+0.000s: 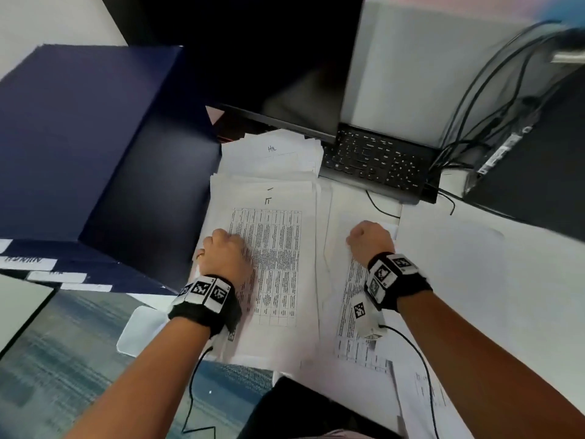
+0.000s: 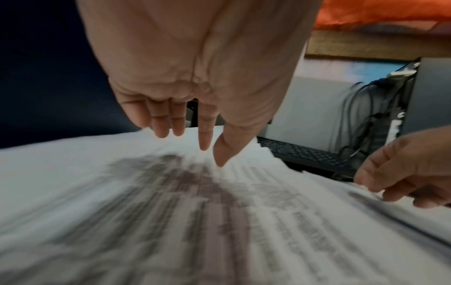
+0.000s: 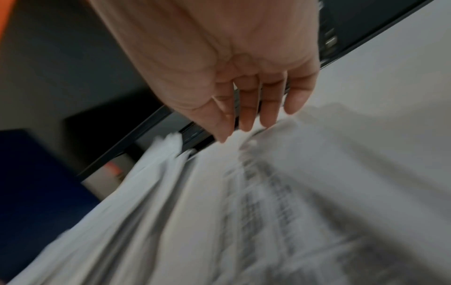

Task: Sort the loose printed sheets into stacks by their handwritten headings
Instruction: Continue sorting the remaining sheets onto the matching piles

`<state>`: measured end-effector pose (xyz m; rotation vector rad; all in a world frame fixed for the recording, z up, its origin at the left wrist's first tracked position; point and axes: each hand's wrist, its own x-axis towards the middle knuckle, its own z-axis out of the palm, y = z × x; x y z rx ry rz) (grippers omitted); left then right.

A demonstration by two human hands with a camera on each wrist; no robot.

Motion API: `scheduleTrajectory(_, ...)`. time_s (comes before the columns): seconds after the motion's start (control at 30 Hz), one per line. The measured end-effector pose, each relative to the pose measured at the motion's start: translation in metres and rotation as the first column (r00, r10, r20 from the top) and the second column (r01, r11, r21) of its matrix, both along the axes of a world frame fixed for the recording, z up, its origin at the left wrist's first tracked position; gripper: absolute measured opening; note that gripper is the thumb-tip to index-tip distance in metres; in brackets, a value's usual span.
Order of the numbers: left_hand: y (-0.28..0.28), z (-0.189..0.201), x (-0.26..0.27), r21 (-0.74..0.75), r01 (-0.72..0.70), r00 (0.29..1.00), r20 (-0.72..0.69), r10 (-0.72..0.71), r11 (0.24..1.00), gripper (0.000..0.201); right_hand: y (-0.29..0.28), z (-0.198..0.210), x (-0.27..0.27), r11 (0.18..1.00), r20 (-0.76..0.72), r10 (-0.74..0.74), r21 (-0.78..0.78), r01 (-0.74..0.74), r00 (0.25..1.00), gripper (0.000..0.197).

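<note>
A thick stack of printed sheets [image 1: 278, 248] lies mid-desk, its top sheet a table with a handwritten heading above it. My left hand [image 1: 226, 240] hovers over that stack's left side; in the left wrist view its fingers [image 2: 205, 135] hang loose and hold nothing. Behind it sits another stack [image 1: 272, 153] with a different handwritten heading. My right hand [image 1: 370, 237] is over a separate printed sheet [image 1: 351, 312] to the right, with its fingers [image 3: 246, 115] hanging straight down near that sheet's far edge, gripping nothing. Both wrist views are motion-blurred.
A dark blue box [image 1: 79, 137] stands at the left, with labelled folders [image 1: 41, 267] in front. A black keyboard [image 1: 380, 160], a monitor [image 1: 269, 58], cables [image 1: 474, 122] and a computer case [image 1: 538, 137] fill the back. More sheets [image 1: 459, 264] lie to the right.
</note>
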<state>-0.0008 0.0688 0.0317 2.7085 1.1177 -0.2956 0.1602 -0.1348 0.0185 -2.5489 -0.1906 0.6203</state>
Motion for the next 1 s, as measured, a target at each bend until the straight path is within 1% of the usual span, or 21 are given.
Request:
scheduleTrajectory(0.1,-0.029,0.009,0.030,-0.090,0.118,0.985,0.137,-0.105,0.989,0.032,-0.039,0.000,0.019,0.976,0.036,-0.107,-0.189,0.112,0.994,0.028)
scheduleTrajectory(0.17,-0.050,0.010,0.053,-0.225,0.177,0.971,0.201,-0.132,0.958,0.030,-0.066,-0.002,0.031,0.940,0.020,-0.155,-0.305,0.153,0.988,0.034)
scheduleTrajectory(0.2,-0.061,0.010,0.063,-0.315,0.201,0.966,0.223,-0.133,0.928,0.029,-0.080,-0.004,0.036,0.919,0.020,-0.178,-0.355,0.173,0.984,0.039)
scheduleTrajectory(0.27,-0.086,0.006,0.081,-0.477,0.268,0.953,0.260,-0.157,0.837,0.024,-0.106,-0.006,0.041,0.870,0.005,-0.273,-0.427,0.249,0.962,0.050)
scheduleTrajectory(0.33,-0.113,0.003,0.091,-0.588,0.334,0.938,0.283,-0.199,0.737,0.020,-0.124,-0.004,0.038,0.836,-0.042,-0.367,-0.454,0.309,0.929,0.061)
scheduleTrajectory(0.4,-0.140,-0.001,0.096,-0.663,0.346,0.938,0.262,-0.228,0.663,0.019,-0.133,-0.002,0.033,0.835,-0.095,-0.366,-0.474,0.281,0.926,0.073)
scheduleTrajectory(0.43,-0.152,-0.005,0.097,-0.696,0.330,0.944,0.223,-0.244,0.638,0.019,-0.136,-0.003,0.031,0.840,-0.106,-0.347,-0.478,0.259,0.932,0.076)
scheduleTrajectory(0.47,-0.163,-0.008,0.097,-0.712,0.324,0.941,0.179,-0.286,0.623,0.020,-0.138,-0.005,0.030,0.846,-0.106,-0.322,-0.479,0.236,0.941,0.078)
scheduleTrajectory(0.53,-0.181,-0.017,0.096,-0.721,0.308,0.935,0.107,-0.339,0.621,0.028,-0.139,-0.006,0.030,0.857,-0.113,-0.278,-0.477,0.193,0.954,0.078)
scheduleTrajectory(0.6,-0.191,-0.027,0.094,-0.763,0.242,0.955,0.079,-0.285,0.600,0.028,-0.142,-0.005,0.030,0.865,-0.111,-0.253,-0.470,0.173,0.961,0.076)
scheduleTrajectory(0.7,-0.199,-0.032,0.092,-0.847,0.122,0.983,0.033,-0.178,0.517,0.029,-0.147,-0.002,0.030,0.877,-0.110,-0.214,-0.460,0.141,0.971,0.070)
scheduleTrajectory(0.73,-0.201,-0.033,0.092,-0.858,0.121,0.984,0.037,-0.175,0.500,0.029,-0.149,-0.003,0.032,0.883,-0.107,-0.202,-0.450,0.134,0.974,0.067)
scheduleTrajectory(0.8,-0.204,-0.033,0.089,-0.845,0.183,0.975,0.090,-0.204,0.502,0.030,-0.155,-0.002,0.034,0.895,-0.093,-0.201,-0.422,0.144,0.975,0.062)
scheduleTrajectory(0.83,-0.205,-0.031,0.088,-0.821,0.236,0.965,0.136,-0.224,0.519,0.033,-0.159,-0.002,0.036,0.896,-0.072,-0.229,-0.404,0.182,0.971,0.062)
scheduleTrajectory(0.87,-0.204,-0.031,0.085,-0.787,0.301,0.949,0.194,-0.247,0.538,0.037,-0.164,-0.001,0.038,0.892,-0.044,-0.289,-0.374,0.253,0.956,0.066)
scheduleTrajectory(0.93,-0.196,-0.029,0.079,-0.702,0.420,0.908,0.321,-0.270,0.575,0.042,-0.175,-0.003,0.039,0.849,-0.003,-0.473,-0.270,0.454,0.881,0.080)
scheduleTrajectory(1.0,-0.180,-0.027,0.072,-0.674,0.454,0.887,0.407,-0.220,0.582,0.039,-0.185,-0.004,0.039,0.791,-0.007,-0.608,-0.094,0.605,0.794,0.096)
